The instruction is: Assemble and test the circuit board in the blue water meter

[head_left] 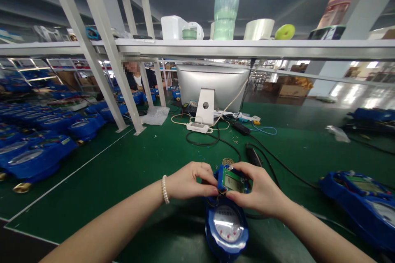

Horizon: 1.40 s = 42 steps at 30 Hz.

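A blue water meter (226,226) with a round dial stands on the green bench in front of me. At its far end sits a green circuit board with a small display (233,181). My right hand (261,187) grips this board between thumb and fingers at its right and near edges. From the left, my left hand (193,178) pinches at the blue housing beside the board, its fingertips partly hidden behind it. Thin wires show between the board and the dial. Just beyond lies a pile of small brass screws (228,161), and a black electric screwdriver (253,156) rests to the right.
Another blue meter (361,197) lies at the right. Many blue meters (37,152) crowd the left side, past a white line. Ahead stand a monitor (212,84), cables and a white adapter (197,127). A shelf (197,49) crosses above. A person (140,78) sits beyond the posts.
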{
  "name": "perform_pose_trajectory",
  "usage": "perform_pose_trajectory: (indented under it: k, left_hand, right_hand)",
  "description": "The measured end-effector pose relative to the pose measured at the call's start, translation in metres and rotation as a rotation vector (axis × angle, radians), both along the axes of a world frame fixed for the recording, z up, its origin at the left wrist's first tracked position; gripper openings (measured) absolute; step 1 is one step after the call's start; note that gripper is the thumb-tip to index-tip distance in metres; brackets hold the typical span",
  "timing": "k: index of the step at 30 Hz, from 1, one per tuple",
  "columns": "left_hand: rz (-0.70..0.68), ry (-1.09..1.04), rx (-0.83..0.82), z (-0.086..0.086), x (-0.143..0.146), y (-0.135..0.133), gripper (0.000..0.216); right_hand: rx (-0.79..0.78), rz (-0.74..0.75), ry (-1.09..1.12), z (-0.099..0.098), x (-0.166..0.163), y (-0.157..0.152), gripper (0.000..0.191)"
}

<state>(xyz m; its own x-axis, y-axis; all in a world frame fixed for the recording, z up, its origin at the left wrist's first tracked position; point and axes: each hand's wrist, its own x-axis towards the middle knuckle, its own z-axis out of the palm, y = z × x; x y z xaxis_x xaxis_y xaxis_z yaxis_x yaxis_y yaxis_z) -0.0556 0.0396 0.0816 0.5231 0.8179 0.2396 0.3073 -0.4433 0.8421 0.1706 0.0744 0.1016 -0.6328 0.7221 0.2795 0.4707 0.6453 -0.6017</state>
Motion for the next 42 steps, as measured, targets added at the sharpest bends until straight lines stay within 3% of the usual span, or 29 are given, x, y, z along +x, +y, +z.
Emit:
perform_pose_trajectory:
  k: [6, 16, 32, 42]
  left_hand:
    - [-0.035, -0.056, -0.124, 0.001, -0.004, 0.0, 0.022]
    - [0.036, -0.221, -0.235, -0.008, 0.004, 0.0, 0.027]
    - [0.174, -0.255, -0.019, -0.02, 0.013, -0.014, 0.018]
    - [0.208, -0.258, -0.025, -0.015, 0.019, -0.021, 0.011]
  right_hand:
    - [0.019, 0.021, 0.039, 0.0, -0.004, 0.0, 0.042]
    - [0.005, 0.013, 0.056, 0.001, -0.004, 0.0, 0.041]
    - [-0.034, -0.037, 0.039, -0.002, -0.003, -0.003, 0.04]
    - [-0.033, -0.096, 0.013, 0.0, -0.003, -0.004, 0.042]
